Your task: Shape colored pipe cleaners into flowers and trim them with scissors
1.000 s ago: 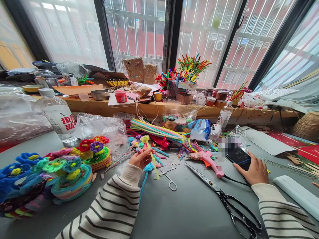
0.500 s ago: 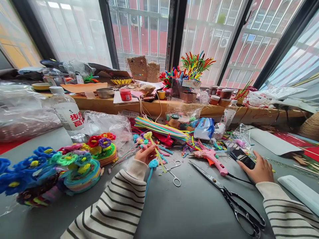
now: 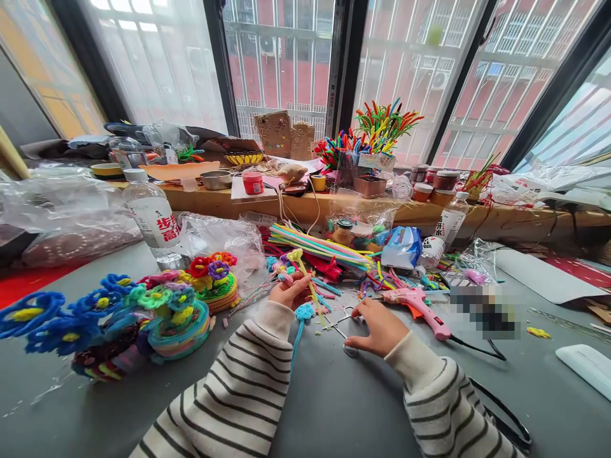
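Observation:
My left hand [image 3: 290, 291] pinches a yellow pipe-cleaner flower [image 3: 296, 255] by its pale yellow stem, which slants down past the fingers. A blue pipe-cleaner flower [image 3: 304, 312] on a blue stem lies just below that hand. My right hand [image 3: 379, 327] reaches over the small metal scissors [image 3: 341, 329], thumb and fingers spread around the handle loops. The thumb covers part of the lower loop; whether it touches is unclear. To its right rests a pink glue gun [image 3: 405, 298]. The large black-handled scissors [image 3: 513, 407] are mostly hidden behind my right sleeve.
Finished pipe-cleaner flower pots [image 3: 179, 334] stand at left. Behind the hands lie a bundle of pipe cleaners [image 3: 319, 247], a blue packet [image 3: 401, 247] and a water bottle [image 3: 451, 222]. A blurred-out dark object [image 3: 487, 312] lies at right. A wooden ledge [image 3: 305, 207] runs behind.
My right hand has left the dark phone at the right and come left to the small scissors. My left hand keeps the yellow flower. The view has shifted slightly.

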The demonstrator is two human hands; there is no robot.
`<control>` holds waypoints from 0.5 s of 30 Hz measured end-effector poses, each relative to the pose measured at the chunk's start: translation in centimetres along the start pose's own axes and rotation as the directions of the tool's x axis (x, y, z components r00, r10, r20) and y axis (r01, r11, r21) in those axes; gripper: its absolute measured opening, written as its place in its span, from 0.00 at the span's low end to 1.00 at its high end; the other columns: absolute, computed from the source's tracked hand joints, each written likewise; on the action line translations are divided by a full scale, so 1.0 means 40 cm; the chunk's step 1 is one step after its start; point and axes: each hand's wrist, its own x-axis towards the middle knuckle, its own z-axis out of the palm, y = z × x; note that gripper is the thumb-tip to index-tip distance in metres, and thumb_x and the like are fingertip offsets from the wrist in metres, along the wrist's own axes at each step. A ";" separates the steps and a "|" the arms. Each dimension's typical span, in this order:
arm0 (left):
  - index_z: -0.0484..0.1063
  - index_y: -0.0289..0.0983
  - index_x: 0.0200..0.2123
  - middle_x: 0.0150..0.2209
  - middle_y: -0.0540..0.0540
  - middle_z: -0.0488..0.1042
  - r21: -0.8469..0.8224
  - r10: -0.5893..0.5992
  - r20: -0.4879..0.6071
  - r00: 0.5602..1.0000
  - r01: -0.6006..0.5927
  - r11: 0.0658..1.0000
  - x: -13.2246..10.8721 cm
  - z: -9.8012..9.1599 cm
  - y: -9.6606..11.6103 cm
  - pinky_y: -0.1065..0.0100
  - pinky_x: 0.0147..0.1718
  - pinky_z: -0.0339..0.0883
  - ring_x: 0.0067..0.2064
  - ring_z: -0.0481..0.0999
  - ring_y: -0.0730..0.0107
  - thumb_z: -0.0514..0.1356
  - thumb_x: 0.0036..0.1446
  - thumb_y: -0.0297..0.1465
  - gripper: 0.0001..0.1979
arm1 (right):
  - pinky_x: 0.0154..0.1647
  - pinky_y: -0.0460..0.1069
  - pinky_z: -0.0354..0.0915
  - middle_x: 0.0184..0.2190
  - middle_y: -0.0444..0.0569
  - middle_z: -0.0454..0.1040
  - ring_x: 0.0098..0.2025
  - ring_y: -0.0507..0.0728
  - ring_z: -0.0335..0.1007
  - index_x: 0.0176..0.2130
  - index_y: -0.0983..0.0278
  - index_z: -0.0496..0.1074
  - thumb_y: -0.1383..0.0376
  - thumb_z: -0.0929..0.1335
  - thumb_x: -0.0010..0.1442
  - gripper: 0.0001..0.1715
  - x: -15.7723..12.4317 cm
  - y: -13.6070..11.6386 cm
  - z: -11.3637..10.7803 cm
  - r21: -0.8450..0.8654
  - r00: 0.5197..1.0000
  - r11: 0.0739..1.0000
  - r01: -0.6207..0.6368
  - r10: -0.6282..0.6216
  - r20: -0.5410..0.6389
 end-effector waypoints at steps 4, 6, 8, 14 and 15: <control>0.67 0.33 0.22 0.14 0.52 0.68 0.021 0.005 0.001 1.000 -0.005 1.000 0.005 0.000 -0.010 0.78 0.14 0.62 0.16 0.67 0.78 0.65 0.29 0.25 0.12 | 0.38 0.52 0.58 0.34 0.53 0.64 0.38 0.59 0.59 0.33 0.68 0.66 0.61 0.67 0.40 0.19 0.009 -0.006 0.012 0.032 1.000 0.999 0.003 -0.004 0.030; 0.67 0.32 0.22 0.14 0.52 0.67 0.032 0.001 0.016 1.000 -0.001 0.999 0.010 -0.001 -0.018 0.78 0.14 0.61 0.15 0.66 0.80 0.66 0.27 0.26 0.13 | 0.38 0.51 0.57 0.34 0.52 0.63 0.38 0.59 0.58 0.35 0.68 0.65 0.63 0.67 0.40 0.19 0.003 -0.002 0.011 0.061 1.000 0.998 0.015 -0.016 0.017; 0.67 0.31 0.21 0.13 0.52 0.67 0.041 -0.002 0.041 0.999 0.001 0.999 0.014 -0.004 -0.025 0.78 0.14 0.61 0.15 0.65 0.81 0.67 0.26 0.28 0.14 | 0.40 0.52 0.56 0.35 0.52 0.63 0.38 0.59 0.57 0.40 0.68 0.63 0.64 0.68 0.39 0.26 -0.001 0.003 0.011 0.076 1.000 0.997 0.028 -0.027 -0.010; 0.68 0.31 0.23 0.14 0.52 0.67 0.068 0.020 0.067 0.998 -0.024 0.997 0.023 -0.013 -0.035 0.78 0.14 0.60 0.15 0.64 0.82 0.67 0.25 0.30 0.16 | 0.38 0.51 0.56 0.34 0.52 0.61 0.39 0.58 0.56 0.35 0.67 0.65 0.62 0.68 0.38 0.21 0.005 0.010 0.017 0.090 0.999 0.995 0.041 -0.041 0.004; 0.68 0.31 0.23 0.14 0.52 0.67 0.073 0.022 0.060 0.998 -0.026 0.997 0.024 -0.014 -0.035 0.78 0.14 0.60 0.15 0.64 0.81 0.67 0.25 0.29 0.16 | 0.38 0.50 0.56 0.34 0.51 0.62 0.38 0.58 0.56 0.33 0.67 0.66 0.62 0.68 0.38 0.18 0.005 0.008 0.017 0.089 0.999 0.996 0.033 -0.034 0.008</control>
